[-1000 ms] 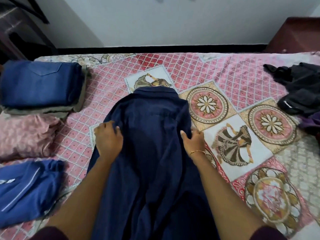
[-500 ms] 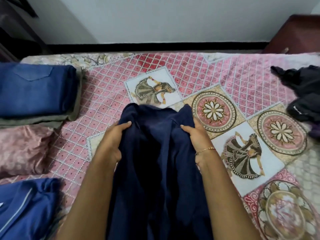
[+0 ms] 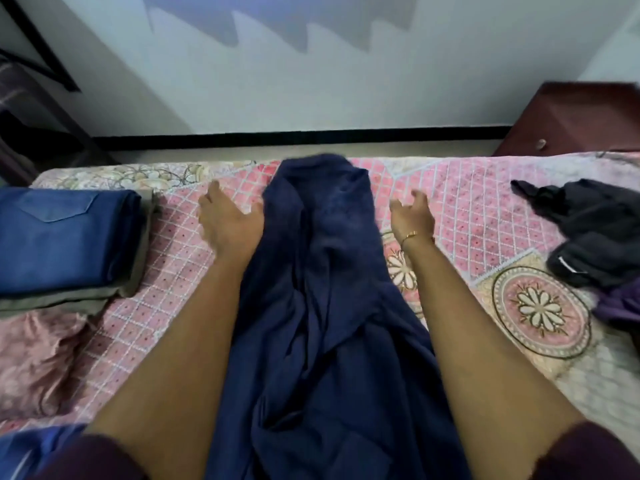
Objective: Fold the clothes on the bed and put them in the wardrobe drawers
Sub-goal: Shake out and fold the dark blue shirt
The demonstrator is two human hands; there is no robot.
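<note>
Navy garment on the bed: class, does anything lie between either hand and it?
Nothing visible does. The navy garment lies between the arms; the left hand is right at its edge, the right hand apart over bare bedspread. Both hands are open.

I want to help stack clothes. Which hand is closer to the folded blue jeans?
Left. The left hand hovers between the folded blue jeans and the dark navy garment; the right hand is beyond that garment.

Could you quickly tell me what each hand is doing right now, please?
Left hand: open, fingers spread, beside the navy garment, gripping nothing.
Right hand: open, fingers loosely spread, holding nothing.
</note>
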